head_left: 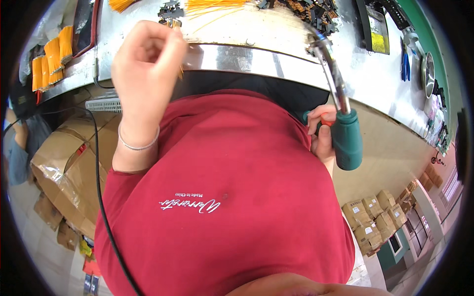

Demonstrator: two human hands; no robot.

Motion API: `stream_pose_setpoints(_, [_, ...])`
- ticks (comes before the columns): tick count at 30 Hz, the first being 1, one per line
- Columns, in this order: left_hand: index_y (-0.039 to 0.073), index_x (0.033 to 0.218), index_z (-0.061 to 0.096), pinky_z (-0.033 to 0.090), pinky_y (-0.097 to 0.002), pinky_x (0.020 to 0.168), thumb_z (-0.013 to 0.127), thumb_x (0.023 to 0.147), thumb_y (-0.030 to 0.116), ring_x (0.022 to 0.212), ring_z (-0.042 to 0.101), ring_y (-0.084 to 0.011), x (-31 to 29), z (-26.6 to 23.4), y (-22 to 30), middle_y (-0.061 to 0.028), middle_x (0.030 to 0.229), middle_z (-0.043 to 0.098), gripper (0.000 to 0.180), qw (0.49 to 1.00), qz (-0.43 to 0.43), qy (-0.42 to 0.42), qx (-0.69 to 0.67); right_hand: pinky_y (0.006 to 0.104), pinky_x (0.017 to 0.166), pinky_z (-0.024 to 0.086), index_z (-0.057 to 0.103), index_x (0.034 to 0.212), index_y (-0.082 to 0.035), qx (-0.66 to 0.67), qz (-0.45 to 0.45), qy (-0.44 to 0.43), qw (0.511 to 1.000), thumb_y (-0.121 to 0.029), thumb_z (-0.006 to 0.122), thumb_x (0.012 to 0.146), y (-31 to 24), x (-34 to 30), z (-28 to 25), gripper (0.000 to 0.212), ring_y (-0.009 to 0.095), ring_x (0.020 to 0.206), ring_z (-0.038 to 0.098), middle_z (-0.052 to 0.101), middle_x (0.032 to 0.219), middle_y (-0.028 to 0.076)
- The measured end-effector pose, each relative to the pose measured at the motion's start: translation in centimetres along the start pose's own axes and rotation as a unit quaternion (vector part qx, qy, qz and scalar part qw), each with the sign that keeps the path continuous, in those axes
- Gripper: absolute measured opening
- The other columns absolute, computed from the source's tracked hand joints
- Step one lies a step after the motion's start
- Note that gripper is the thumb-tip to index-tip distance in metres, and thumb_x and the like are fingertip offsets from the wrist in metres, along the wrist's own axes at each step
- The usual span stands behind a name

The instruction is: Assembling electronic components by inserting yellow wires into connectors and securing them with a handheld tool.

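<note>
My left hand [148, 64] is raised over the table's near edge, thumb and forefinger pinched together. Between them is a thin orange wire [180, 74], its end hanging just below the fingers. A small dark part with metal bits [173, 22] shows at the fingertips; I cannot tell if it is joined to the wire. On the right, the fingers of my right hand [322, 130] are wrapped around a soldering gun [348, 140] with a green handle, a red trigger and a metal barrel. Its barrel points up toward a heap of small black parts [313, 15].
More orange wires [212, 5] lie at the far edge, and bundles of them [52, 59] sit at left. A black tray with a yellow label [377, 34], blue-handled pliers [405, 64] and a metal bowl [427, 74] are at right. A black cable [101, 197] crosses beside cardboard boxes [74, 163].
</note>
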State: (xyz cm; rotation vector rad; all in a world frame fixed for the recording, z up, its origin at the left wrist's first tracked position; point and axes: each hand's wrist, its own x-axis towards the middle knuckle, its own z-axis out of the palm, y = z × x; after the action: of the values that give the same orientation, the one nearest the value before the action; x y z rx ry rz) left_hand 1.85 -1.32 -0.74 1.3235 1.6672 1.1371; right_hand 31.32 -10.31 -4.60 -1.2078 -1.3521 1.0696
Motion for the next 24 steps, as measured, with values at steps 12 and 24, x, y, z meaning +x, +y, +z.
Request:
stream_pose_setpoints(12, [0.003,0.091,0.064,0.048,-0.0288,0.069,0.071,0.08,0.005,0.08,0.06,-0.0184,1.2,3.0,1.4,-0.0062,0.086,0.062,0.013,0.911,0.341,-0.002,0.232,0.0294,0.05,0.042,0.049,0.114,0.001,0.115,-0.166,0.126,0.971,-0.017,0.049,0.097,1.1,-0.1,0.5,0.025,0.014,0.052,0.048,0.058,0.094,0.023])
stream_pose_setpoints(24, [0.01,0.1,0.064,0.04,-0.0382,0.09,0.067,0.072,0.006,0.106,0.054,-0.0227,0.8,13.7,2.9,0.0006,0.108,0.06,0.028,0.806,0.519,-0.175,0.225,0.03,0.051,0.042,0.048,0.112,0.001,0.098,-0.169,0.171,0.966,-0.014,0.047,0.096,0.6,-1.2,-0.5,0.021,0.014,0.05,0.045,0.057,0.093,0.022])
